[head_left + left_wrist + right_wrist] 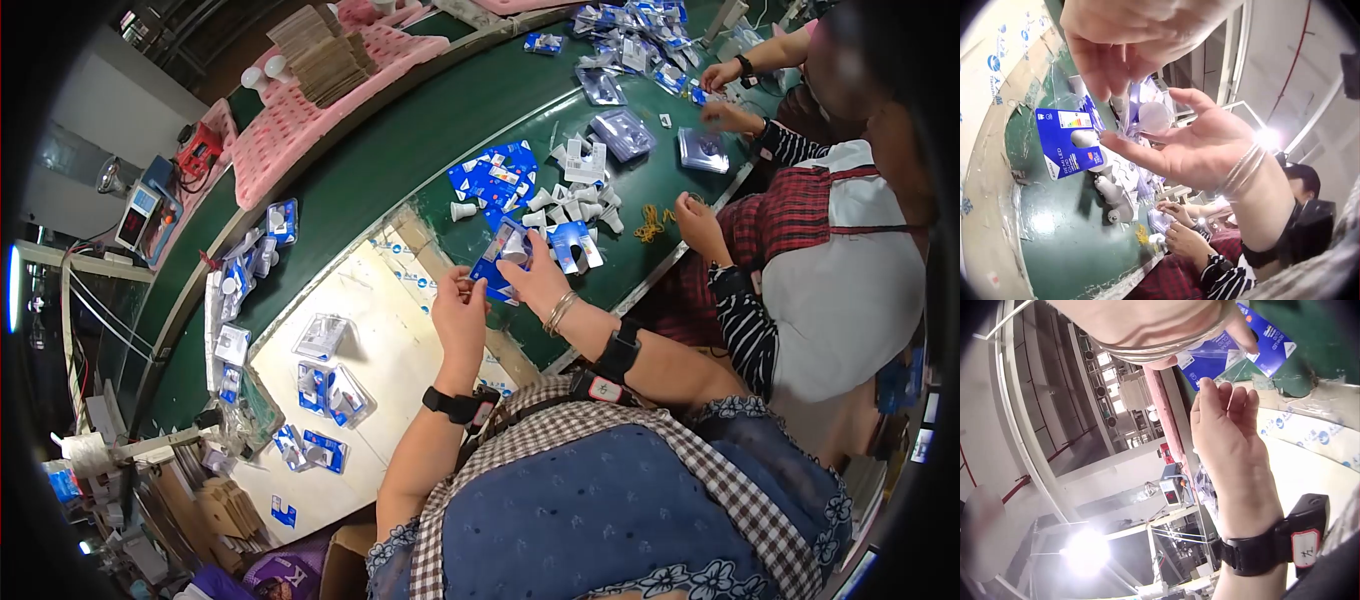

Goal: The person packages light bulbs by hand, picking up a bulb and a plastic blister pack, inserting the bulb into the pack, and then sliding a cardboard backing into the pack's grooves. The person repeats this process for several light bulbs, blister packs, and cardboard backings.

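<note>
A clear blister pack point(512, 243) with a white light bulb and a blue printed card is held up between both hands over the green table. My right hand point(540, 280) grips it from the right, thumb and fingers around the bulb point(1155, 117). The fingertips of my left hand point(460, 318) pinch at the pack's near left edge; in the right wrist view a thin plastic edge runs to them. Beyond the hands lie loose white bulbs point(572, 206) and a pile of blue cards point(487, 178). Another blue card point(573, 245) lies right of my right hand.
Packed bulbs point(335, 390) lie on the pale board point(385, 340) at left. Empty clear shells point(622, 135) and a heap of packs point(630, 40) are farther up the green table. Another person's hands point(705, 228) work at right, near yellow ties point(652, 224).
</note>
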`<state>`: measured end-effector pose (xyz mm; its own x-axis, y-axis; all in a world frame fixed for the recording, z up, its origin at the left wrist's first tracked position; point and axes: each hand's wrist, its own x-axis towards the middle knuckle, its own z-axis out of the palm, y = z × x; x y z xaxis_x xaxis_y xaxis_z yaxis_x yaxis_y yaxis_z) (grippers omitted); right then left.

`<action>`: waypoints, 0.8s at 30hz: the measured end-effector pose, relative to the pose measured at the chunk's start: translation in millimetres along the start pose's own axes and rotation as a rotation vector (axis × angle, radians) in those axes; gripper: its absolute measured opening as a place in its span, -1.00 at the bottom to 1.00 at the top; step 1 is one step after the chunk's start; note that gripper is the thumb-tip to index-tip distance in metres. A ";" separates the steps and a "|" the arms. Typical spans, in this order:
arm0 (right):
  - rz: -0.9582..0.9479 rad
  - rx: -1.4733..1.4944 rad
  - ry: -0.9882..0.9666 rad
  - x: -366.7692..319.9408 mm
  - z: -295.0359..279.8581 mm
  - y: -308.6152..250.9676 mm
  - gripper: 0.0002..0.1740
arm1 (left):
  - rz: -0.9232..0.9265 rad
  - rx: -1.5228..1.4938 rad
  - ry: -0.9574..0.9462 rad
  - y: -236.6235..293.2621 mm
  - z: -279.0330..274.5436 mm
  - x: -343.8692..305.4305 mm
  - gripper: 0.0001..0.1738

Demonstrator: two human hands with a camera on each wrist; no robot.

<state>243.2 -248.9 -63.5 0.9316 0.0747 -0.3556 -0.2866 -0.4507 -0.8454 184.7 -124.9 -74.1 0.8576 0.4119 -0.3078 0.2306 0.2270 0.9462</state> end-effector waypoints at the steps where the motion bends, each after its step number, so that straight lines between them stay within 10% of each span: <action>1: -0.004 0.002 -0.001 -3.1 0.1 -4.7 0.00 | 0.170 0.192 0.051 -2.9 0.0 0.8 -0.81; 11: 0.263 0.577 -0.086 -5.5 -2.7 -4.6 -0.42 | 0.887 1.101 0.051 -31.9 -10.4 9.8 -0.65; 13: 0.248 0.781 -0.201 6.2 1.1 9.6 -0.52 | 1.099 0.859 0.163 -42.2 -7.1 19.0 -0.65; 19: 0.293 0.533 -0.154 41.2 9.9 25.9 -0.28 | 0.555 0.465 0.216 -9.5 3.3 0.4 -0.80; 24: -0.083 0.182 -0.033 79.8 25.8 55.2 -0.25 | 0.368 0.260 0.204 -23.9 -3.2 11.1 -0.84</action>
<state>295.9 -244.9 -148.8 0.9467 0.1357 -0.2923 -0.2478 -0.2734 -0.9294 187.3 -122.9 -100.5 0.8024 0.5934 0.0627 0.0586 -0.1830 0.9814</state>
